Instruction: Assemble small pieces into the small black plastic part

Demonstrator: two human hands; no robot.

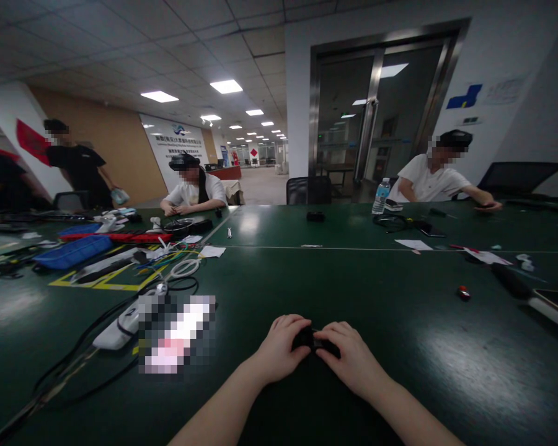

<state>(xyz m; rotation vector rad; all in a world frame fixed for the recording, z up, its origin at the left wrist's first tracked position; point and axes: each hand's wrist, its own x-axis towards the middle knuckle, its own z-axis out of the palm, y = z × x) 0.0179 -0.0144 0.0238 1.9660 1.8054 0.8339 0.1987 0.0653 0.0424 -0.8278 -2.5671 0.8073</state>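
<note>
Just above the green table (242, 310), close in front of me, my two hands meet around a small black object (314, 342). Its kind cannot be made out, and the fingers cover much of it. My left hand (281, 347) grips its left end between thumb and curled fingers. On the other end, my right hand (351, 353) pinches it with thumb and fingers, and a dark part shows under those fingers. Whether it is one piece or two joined pieces is unclear.
Left of my hands lie a white power strip (121, 325) with cables and a pixelated bright rectangle (179, 334). Farther off are a blue tray (77, 251), a water bottle (381, 196) and a small red item (464, 292). Two people sit across the table.
</note>
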